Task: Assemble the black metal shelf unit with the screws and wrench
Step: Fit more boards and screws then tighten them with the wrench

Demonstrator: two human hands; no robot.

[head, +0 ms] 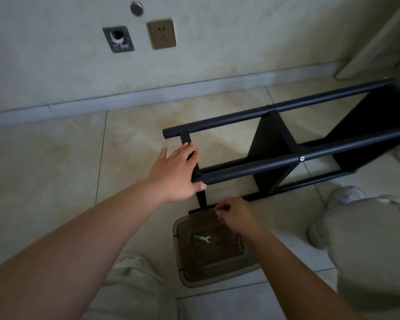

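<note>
The black metal shelf unit (pixel 284 155) lies on its side on the tiled floor, its round posts running from centre to upper right. My left hand (pixel 176 174) grips the near end frame where the crossbar meets the lower post. My right hand (pixel 232 215) hovers with curled fingers at the bottom of that end frame, above a clear plastic tray (pixel 183 269); whether it pinches anything is too small to tell. A small silver wrench (pixel 203 238) lies in the tray. A screw head (pixel 301 158) shows on the front post.
The wall with a socket (pixel 161 33) and a skirting board runs across the back. My knees in light trousers sit at the bottom centre and at the right, with a pale shoe (pixel 345 194) close to the shelf's lower post.
</note>
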